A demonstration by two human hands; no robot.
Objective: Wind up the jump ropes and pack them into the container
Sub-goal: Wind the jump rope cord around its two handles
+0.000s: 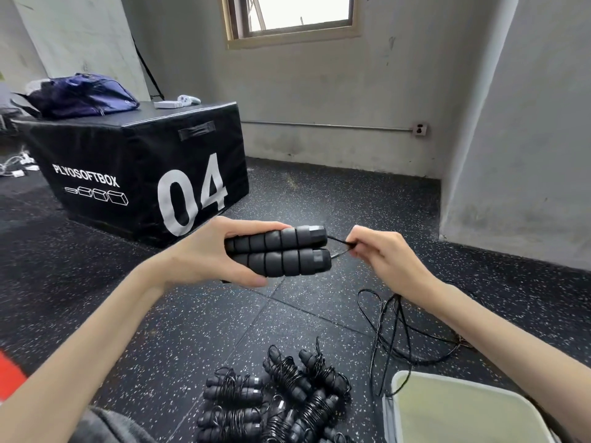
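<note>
2 handles [281,252] gripped by left hand [204,254]; right hand [380,254] pinches cord [340,243].

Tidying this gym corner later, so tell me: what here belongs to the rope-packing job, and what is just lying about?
Belongs to the job:
- two black foam handles, gripped in the left hand
- thin black cord, pinched by the right hand
- pile of wound ropes
- pale container

Lying about:
- plyo box
- purple bag
- white game controller
</note>
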